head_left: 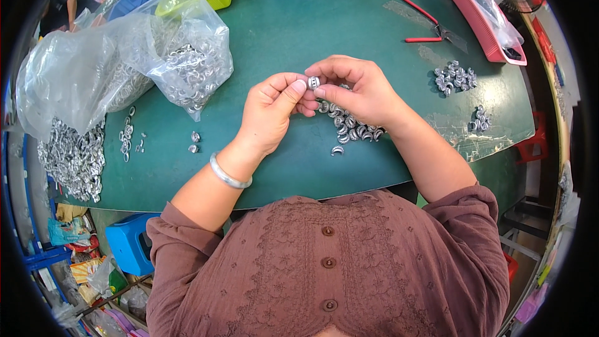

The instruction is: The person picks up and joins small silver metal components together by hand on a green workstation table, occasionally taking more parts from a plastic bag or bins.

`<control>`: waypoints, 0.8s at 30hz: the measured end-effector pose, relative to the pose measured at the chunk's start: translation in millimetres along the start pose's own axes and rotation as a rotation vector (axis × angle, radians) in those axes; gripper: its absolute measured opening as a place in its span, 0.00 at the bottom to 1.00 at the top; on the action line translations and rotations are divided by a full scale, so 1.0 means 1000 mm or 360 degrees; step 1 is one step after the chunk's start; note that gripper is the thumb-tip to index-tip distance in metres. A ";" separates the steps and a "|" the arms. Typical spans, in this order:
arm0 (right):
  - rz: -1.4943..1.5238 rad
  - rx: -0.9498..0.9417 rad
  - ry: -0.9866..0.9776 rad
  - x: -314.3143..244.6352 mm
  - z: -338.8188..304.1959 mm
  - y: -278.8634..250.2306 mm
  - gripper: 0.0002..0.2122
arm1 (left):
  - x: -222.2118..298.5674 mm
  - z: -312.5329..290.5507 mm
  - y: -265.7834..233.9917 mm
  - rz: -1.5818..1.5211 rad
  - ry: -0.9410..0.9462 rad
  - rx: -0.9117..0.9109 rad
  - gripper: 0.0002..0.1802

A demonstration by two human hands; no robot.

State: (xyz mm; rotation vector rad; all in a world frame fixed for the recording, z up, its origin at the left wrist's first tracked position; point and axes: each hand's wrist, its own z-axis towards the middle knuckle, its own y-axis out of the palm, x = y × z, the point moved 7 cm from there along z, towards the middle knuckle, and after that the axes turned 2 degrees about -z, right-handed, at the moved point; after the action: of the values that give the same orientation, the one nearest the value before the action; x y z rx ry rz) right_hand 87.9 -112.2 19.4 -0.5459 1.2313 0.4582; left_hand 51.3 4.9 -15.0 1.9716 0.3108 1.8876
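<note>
Pinching one small metal ring (pixel 314 82) between both your hands, left hand (pixel 269 112) and right hand (pixel 362 90) closed on it fingertip to fingertip | raised above mid-table (pixel 287 31), near your eyes | loose ring pile (pixel 349 126) directly beneath for easy reach | bag of rings (pixel 187 62) by left edge

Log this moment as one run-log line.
left hand: pinching small metal ring | right hand: pinching same ring | ring pile: under right hand | table: green

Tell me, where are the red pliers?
The red pliers lie on the green table, far right of the hands, beside the pink tray.
</note>
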 end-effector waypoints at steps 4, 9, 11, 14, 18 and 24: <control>0.0178 0.0022 0.0155 0.006 -0.001 -0.001 0.08 | 0.002 0.000 0.001 0.0066 0.0045 -0.0018 0.09; 0.0297 0.0053 0.0300 0.006 -0.001 -0.002 0.09 | 0.019 -0.003 0.002 0.0397 0.0468 0.0101 0.10; 0.0344 0.0045 0.0368 0.007 -0.002 -0.003 0.10 | 0.029 -0.005 0.006 0.0674 0.0621 0.0040 0.13; 0.0473 -0.0050 0.0440 0.010 -0.002 0.000 0.11 | 0.035 -0.007 0.015 0.0998 0.0809 -0.0060 0.18; 0.0577 -0.0083 0.0578 0.019 -0.003 0.003 0.11 | 0.033 -0.008 0.016 0.1053 0.0852 -0.0096 0.17; 0.0588 -0.0144 0.0718 0.025 -0.006 0.006 0.15 | 0.028 -0.006 0.011 0.1034 0.0832 -0.0054 0.13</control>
State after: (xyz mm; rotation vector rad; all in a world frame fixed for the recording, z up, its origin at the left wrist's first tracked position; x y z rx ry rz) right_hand 86.7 -110.0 -6.7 -0.5147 1.7643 0.7308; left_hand 45.7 7.6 15.2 1.6363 -0.2658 2.7857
